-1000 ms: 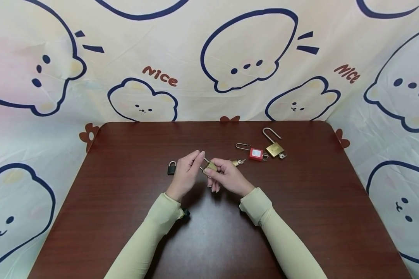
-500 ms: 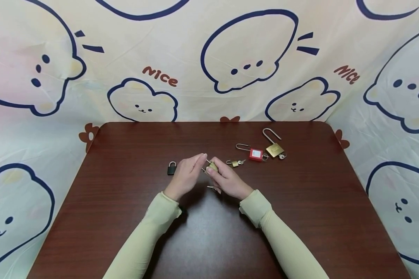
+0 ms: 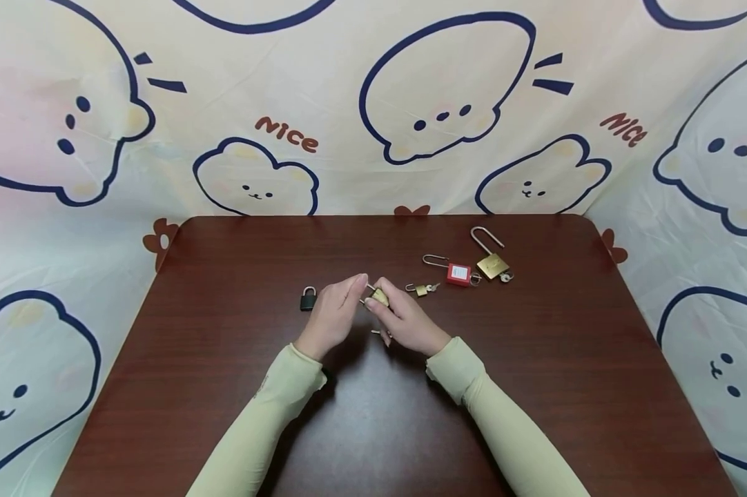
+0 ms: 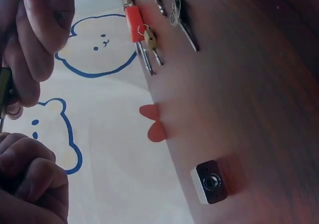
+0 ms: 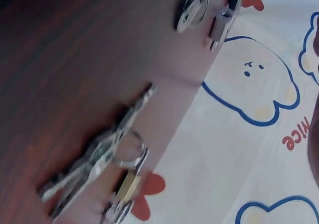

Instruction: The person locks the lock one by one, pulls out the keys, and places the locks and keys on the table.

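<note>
A brass padlock with its shackle open is between my two hands in the head view. My right hand grips its body, while my left hand has its fingertips at the shackle. Below my right hand hang silver keys, partly hidden by its fingers. The left wrist view shows my left hand with curled fingers, and my right hand around the padlock's edge. In the right wrist view only a sliver of a hand shows at the right edge.
On the brown table are a black padlock, a small brass padlock with keys, a red padlock and a larger brass padlock. The last three have open shackles. A patterned cloth hangs behind.
Since a second ago my right hand's lower fingers have drawn in, and the small brass padlock behind it has come into full view. Over the last half second both hands stay nearly still.
</note>
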`<state>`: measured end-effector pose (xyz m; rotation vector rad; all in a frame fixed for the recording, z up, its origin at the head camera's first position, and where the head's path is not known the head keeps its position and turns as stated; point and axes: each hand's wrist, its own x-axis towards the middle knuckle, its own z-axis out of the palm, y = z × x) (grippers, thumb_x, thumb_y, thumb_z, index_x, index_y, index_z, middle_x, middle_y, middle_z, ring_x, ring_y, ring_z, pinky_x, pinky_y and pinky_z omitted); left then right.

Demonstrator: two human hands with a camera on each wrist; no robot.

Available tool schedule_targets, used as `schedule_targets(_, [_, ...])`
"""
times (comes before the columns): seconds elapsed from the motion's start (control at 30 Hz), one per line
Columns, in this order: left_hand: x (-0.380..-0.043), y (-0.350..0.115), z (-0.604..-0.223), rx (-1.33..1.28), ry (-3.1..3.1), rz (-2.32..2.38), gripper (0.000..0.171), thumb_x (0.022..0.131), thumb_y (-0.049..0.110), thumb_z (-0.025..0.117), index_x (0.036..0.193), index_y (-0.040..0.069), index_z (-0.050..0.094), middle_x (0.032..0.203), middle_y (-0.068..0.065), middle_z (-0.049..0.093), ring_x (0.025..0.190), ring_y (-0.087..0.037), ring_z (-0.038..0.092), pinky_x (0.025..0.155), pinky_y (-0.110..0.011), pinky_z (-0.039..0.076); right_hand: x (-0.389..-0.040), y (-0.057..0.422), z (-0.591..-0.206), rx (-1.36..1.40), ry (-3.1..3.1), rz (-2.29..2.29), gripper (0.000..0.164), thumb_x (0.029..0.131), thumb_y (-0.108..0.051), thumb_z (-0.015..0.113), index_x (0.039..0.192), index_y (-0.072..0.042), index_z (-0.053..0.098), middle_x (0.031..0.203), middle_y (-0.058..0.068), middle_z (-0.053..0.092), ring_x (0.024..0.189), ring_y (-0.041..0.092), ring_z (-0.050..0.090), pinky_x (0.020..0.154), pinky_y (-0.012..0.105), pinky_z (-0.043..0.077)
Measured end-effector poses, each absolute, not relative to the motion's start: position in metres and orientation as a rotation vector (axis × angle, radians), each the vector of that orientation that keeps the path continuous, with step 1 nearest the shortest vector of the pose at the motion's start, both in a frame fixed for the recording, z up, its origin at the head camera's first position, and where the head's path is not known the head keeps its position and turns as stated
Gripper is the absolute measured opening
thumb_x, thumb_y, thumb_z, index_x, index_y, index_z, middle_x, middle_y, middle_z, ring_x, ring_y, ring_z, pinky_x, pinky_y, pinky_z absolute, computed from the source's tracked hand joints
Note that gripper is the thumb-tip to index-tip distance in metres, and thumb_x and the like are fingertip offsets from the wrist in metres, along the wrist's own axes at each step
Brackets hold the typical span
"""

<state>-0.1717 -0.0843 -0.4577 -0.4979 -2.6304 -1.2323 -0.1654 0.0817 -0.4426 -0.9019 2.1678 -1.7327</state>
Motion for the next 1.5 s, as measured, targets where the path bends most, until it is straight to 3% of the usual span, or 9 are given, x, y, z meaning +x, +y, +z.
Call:
schedule_targets(0.23, [-0.17, -0.083, -0.456, -0.509, -2.648, -1.233, 0.042, 0.107, 0.03, 0.034, 0.069, 0.013, 0.042, 0.062, 0.002, 0.031, 0.059, -0.017, 0.039, 0.058, -0.03, 0.035, -0.168, 0.079, -0.442, -0.905, 2.129, -1.753, 0.007, 0.102, -0.002, 0.046, 0.095, 0.0, 0.046, 0.054, 0.029, 0.046, 0.042, 0.045, 0.052, 0.043, 0.062, 0.048])
schedule_targets(0.57, [-0.174, -0.076, -0.462, -0.445, -2.537, -1.414, 0.046, 0.107, 0.036, 0.034, 0.068, 0.012, 0.044, 0.061, 0.0, 0.036, 0.057, -0.016, 0.039, 0.055, -0.028, 0.034, -0.17, 0.084, -0.441, -0.874, 2.122, -1.785, 0.008, 0.101, -0.003, 0.048, 0.094, 0.001, 0.047, 0.057, 0.028, 0.046, 0.046, 0.043, 0.054, 0.048, 0.061, 0.051])
schedule_targets(0.7, [-0.175, -0.076, -0.464, -0.453, -2.523, -1.516, 0.046, 0.108, 0.039, 0.032, 0.072, 0.013, 0.047, 0.063, 0.0, 0.041, 0.058, -0.015, 0.04, 0.055, -0.027, 0.034, -0.171, 0.088, -0.44, -0.852, 2.167, -1.776, 0.01, 0.101, -0.007, 0.051, 0.094, 0.0, 0.05, 0.063, 0.029, 0.051, 0.049, 0.044, 0.055, 0.048, 0.055, 0.053])
schedule_targets(0.83, [-0.177, -0.079, -0.461, -0.478, -2.539, -1.579, 0.044, 0.108, 0.04, 0.029, 0.079, 0.015, 0.051, 0.062, -0.004, 0.047, 0.054, -0.017, 0.045, 0.05, -0.027, 0.038, -0.174, 0.091, -0.439, -0.782, 2.188, -1.786, 0.008, 0.1, -0.008, 0.053, 0.096, -0.001, 0.052, 0.065, 0.025, 0.05, 0.049, 0.044, 0.056, 0.045, 0.035, 0.054])
schedule_targets(0.93, [-0.177, -0.082, -0.461, -0.51, -2.551, -1.687, 0.04, 0.108, 0.041, 0.03, 0.088, 0.015, 0.053, 0.066, -0.014, 0.054, 0.05, -0.025, 0.05, 0.046, -0.028, 0.042, -0.177, 0.092, -0.442, -0.732, 2.192, -1.817, 0.009, 0.101, -0.007, 0.051, 0.098, 0.001, 0.052, 0.061, 0.019, 0.045, 0.045, 0.036, 0.056, 0.043, 0.023, 0.05])
schedule_targets(1.03, [-0.176, -0.082, -0.462, -0.5, -2.564, -1.789, 0.03, 0.105, 0.043, 0.038, 0.099, 0.018, 0.052, 0.074, -0.022, 0.059, 0.052, -0.033, 0.055, 0.048, -0.032, 0.046, -0.183, 0.092, -0.454, -0.695, 2.191, -1.845, 0.012, 0.103, -0.009, 0.047, 0.103, 0.002, 0.051, 0.059, 0.015, 0.043, 0.042, 0.027, 0.051, 0.041, 0.019, 0.044])
schedule_targets(1.2, [-0.175, -0.077, -0.461, -0.466, -2.562, -1.865, 0.024, 0.1, 0.035, 0.055, 0.112, 0.015, 0.048, 0.09, -0.017, 0.063, 0.061, -0.041, 0.059, 0.055, -0.041, 0.053, -0.189, 0.094, -0.467, -0.658, 2.175, -1.847, 0.02, 0.106, -0.014, 0.041, 0.123, -0.006, 0.049, 0.068, 0.017, 0.046, 0.054, 0.038, 0.043, 0.044, 0.022, 0.036])
schedule_targets(1.4, [-0.164, -0.071, -0.438, -0.463, -2.488, -1.943, 0.018, 0.1, 0.016, 0.055, 0.11, 0.002, 0.05, 0.087, -0.022, 0.062, 0.06, -0.044, 0.057, 0.05, -0.026, 0.048, -0.188, 0.095, -0.469, -0.702, 2.061, -1.839, 0.035, 0.107, -0.016, 0.035, 0.142, -0.014, 0.04, 0.076, 0.011, 0.046, 0.065, 0.039, 0.043, 0.052, 0.037, 0.038])
schedule_targets(1.5, [-0.159, -0.07, -0.431, -0.455, -2.459, -1.95, 0.014, 0.101, 0.013, 0.052, 0.107, 0.0, 0.05, 0.079, -0.027, 0.059, 0.055, -0.034, 0.057, 0.046, -0.023, 0.043, -0.187, 0.094, -0.468, -0.721, 2.041, -1.854, 0.037, 0.107, -0.016, 0.037, 0.143, -0.014, 0.039, 0.076, 0.011, 0.047, 0.063, 0.038, 0.044, 0.053, 0.042, 0.04])
